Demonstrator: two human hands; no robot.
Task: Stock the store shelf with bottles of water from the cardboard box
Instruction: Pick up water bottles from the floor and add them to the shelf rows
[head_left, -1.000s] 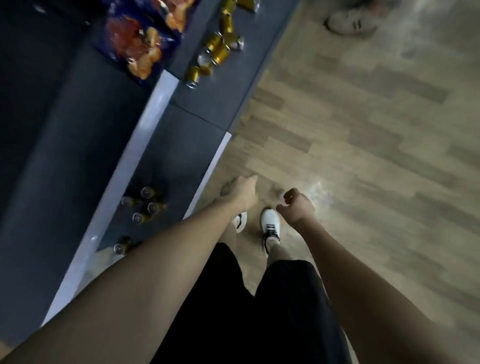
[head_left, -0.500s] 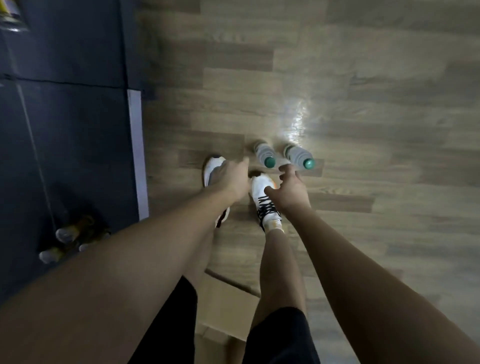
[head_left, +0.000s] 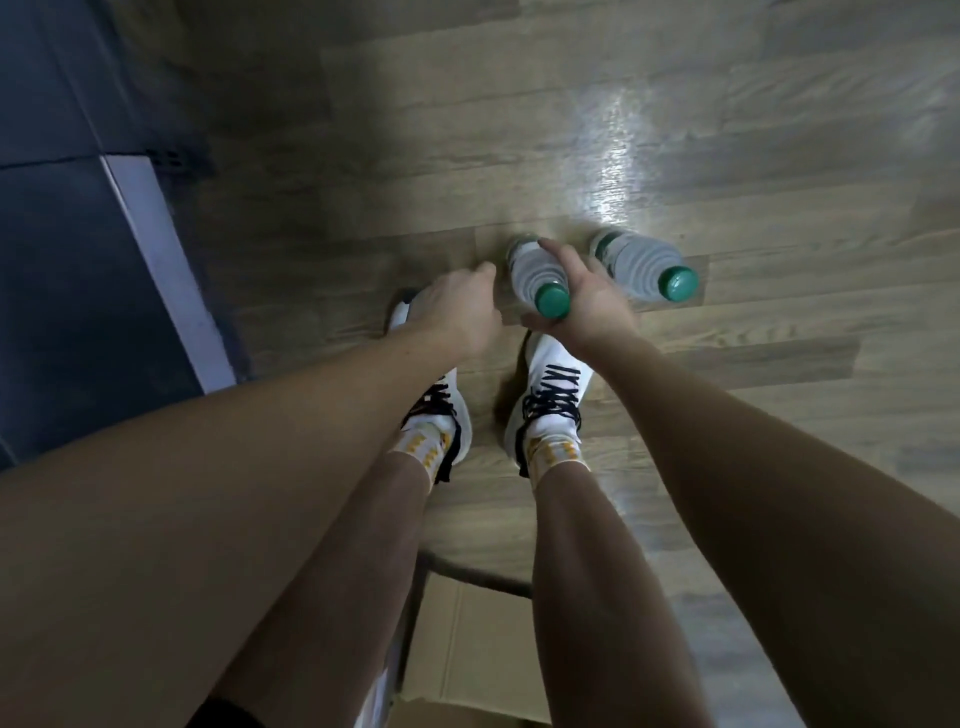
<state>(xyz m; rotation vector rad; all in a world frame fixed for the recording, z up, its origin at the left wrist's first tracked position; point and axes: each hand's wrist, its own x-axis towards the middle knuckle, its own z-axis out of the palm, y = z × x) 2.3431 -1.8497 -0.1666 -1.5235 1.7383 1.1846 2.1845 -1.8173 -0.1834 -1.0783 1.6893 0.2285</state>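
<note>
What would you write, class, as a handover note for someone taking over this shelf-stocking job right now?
Right hand: grips the nearer bottle standing on the floor.
Left hand: holds nothing, fingers loosely curled, just left of that bottle.
Second bottle: upright on the floor to the right, untouched.
Cardboard box: on the floor behind the feet; contents not visible.
Shelf: at left.
Done: two bottles are out on the floor.
Left: lift both and place them on the shelf.

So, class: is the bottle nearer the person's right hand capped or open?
Capped: the gripped bottle has a green cap on its neck, and the right hand holds it.
</note>
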